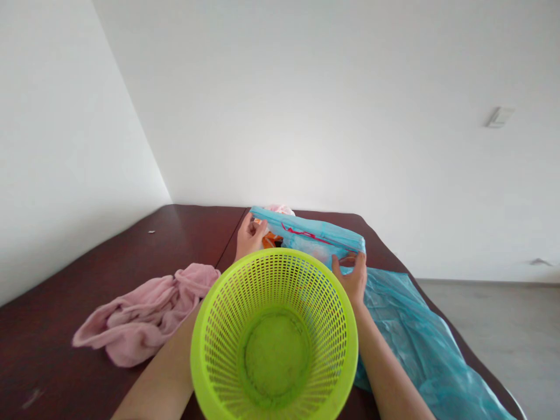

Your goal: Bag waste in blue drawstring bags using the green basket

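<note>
A blue plastic bag (326,228) with a red drawstring along its rim is held stretched sideways over the table. At its left end, my left hand (248,238) has its fingers curled on the rim. My right hand (352,277) grips the other end, thumb and fingers bent around it. Between my forearms, nearest the camera, stands a lime-green slotted plastic basket (276,353), its round bottom visible. It hides the lower part of the bag. Just behind the bag's left part, something orange (271,240) and something pale pink (281,209) show.
A crumpled pink towel (146,318) lies left of the basket on the dark red-brown table (192,230). Blue plastic sheeting (411,332) spreads along the right edge; whether it joins the held bag I cannot tell. White walls stand behind and left, grey floor (494,315) to the right.
</note>
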`<state>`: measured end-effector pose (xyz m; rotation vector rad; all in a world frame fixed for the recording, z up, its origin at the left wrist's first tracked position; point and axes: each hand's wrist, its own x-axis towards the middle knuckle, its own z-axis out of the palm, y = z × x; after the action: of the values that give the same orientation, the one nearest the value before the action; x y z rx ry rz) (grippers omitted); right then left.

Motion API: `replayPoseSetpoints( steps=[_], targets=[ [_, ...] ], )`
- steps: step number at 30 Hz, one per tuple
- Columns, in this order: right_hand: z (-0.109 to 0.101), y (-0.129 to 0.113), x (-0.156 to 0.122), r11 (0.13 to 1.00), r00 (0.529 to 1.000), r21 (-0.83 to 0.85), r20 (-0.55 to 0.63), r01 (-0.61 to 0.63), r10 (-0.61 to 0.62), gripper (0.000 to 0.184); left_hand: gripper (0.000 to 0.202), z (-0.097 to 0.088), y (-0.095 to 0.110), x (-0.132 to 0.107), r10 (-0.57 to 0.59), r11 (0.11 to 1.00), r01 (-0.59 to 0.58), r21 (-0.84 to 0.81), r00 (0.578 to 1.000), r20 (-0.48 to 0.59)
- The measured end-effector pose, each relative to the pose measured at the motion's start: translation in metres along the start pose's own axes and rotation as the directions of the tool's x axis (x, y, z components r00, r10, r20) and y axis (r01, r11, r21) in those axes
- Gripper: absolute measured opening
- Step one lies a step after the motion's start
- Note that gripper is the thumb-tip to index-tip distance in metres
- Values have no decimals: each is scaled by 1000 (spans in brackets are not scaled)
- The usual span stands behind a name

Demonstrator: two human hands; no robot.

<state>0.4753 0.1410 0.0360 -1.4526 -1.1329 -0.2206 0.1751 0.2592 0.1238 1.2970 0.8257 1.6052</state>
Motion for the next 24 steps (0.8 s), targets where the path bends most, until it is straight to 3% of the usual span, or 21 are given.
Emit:
replayPoseSetpoints(
  steps=[4, 7, 12, 17, 20, 24],
  targets=[
    [0, 3, -4, 998, 996, 23, 66, 55, -57, 28, 62, -8, 7, 11, -28, 990, 32, -134, 999, 31],
    [0, 7, -6, 999, 995, 24, 91, 34, -36, 37, 76, -7, 19, 19, -60, 968, 80, -240, 994, 92],
    [-3, 7, -6, 998, 993, 7, 99, -66, 65, 59, 99, 6, 40, 21, -108, 951, 151, -271, 980, 170],
    [-5, -3, -4, 957, 968, 174, 135, -232, 210, 70, 105, 15, 51, 18, -95, 940, 167, -299, 966, 241],
    [-7, -16, 0, 830, 926, 411, 178, -377, 333, 72, 103, 16, 55, 18, -44, 953, 106, -285, 976, 214],
    [-26, -44, 23, 512, 851, 685, 354, -519, 389, 52, 102, 15, 64, 16, -45, 954, 111, -278, 971, 233]
  ],
)
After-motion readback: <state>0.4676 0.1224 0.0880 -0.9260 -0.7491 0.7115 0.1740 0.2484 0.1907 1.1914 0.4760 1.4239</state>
